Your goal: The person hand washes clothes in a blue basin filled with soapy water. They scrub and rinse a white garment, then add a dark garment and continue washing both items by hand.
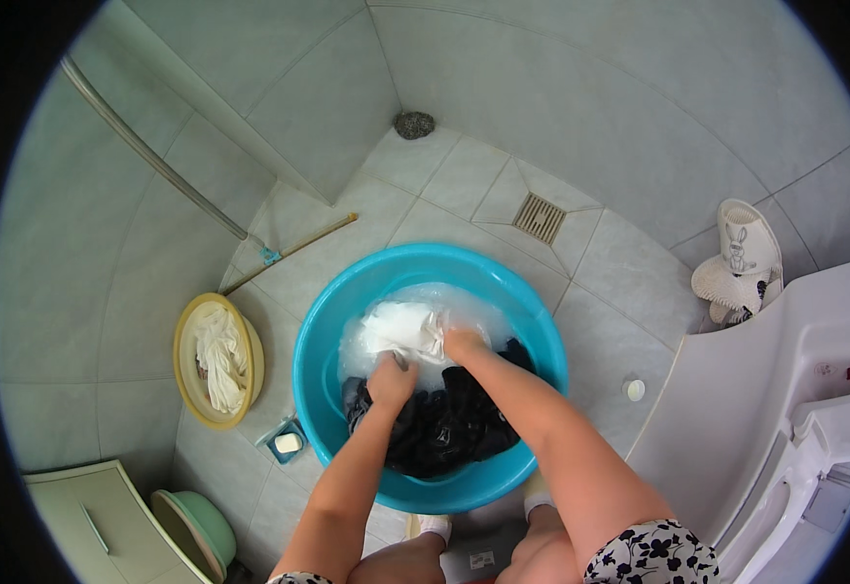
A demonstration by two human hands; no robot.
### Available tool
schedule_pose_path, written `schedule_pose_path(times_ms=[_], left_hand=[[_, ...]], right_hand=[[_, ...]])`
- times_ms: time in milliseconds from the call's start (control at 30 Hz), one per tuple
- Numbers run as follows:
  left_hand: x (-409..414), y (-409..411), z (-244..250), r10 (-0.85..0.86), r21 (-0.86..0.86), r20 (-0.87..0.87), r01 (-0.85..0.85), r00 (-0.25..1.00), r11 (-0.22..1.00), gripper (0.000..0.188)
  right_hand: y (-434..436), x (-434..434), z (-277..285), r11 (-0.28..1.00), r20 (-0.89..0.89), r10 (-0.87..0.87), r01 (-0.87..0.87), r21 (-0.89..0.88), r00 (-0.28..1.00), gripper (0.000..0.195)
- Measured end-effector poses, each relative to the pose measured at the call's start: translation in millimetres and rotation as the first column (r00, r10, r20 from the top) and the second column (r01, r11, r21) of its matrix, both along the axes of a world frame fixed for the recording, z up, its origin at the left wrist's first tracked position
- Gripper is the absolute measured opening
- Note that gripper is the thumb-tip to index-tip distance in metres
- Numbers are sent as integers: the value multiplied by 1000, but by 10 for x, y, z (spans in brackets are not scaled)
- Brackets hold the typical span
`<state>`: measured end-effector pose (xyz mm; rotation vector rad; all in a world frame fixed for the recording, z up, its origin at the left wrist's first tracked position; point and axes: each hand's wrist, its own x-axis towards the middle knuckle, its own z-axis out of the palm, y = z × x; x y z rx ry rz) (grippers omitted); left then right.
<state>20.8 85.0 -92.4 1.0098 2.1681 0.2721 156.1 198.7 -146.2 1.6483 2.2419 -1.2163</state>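
A large blue plastic basin stands on the floor before me, with sudsy water inside. In its far half a wet white cloth is bunched among the suds. My left hand is closed on the cloth's near left edge. The right side of the same cloth is in my right hand, whose fingertips are partly hidden by fabric and foam. Dark wet clothes fill the near half of the basin, below my forearms.
Left of the basin are a yellow-rimmed tub holding white fabric and a soap bar in a blue dish. A floor drain lies beyond. Rightward are a small white cap, a toilet and slippers.
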Motion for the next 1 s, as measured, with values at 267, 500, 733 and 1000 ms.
schedule_pose_path(times_ms=[267,500,733,1000], left_hand=[[-648,-202,18,-39,-217,942,-694,-332,687,59],[-202,-229,390,-72,-163,964,-784,-255,599,47],[30,-19,548,202,-210,973,-774,-108,598,47],[-147,-200,165,469,-98,845,-789,256,607,73]], right_hand=[[-1111,-649,1849,984,-647,-43,143,103,761,36],[-871,-806,1808,790,-465,336,24,612,819,26],[-10,-381,898,879,-665,150,209,429,732,18],[-354,-182,291,873,-5,304,-277,402,953,57]])
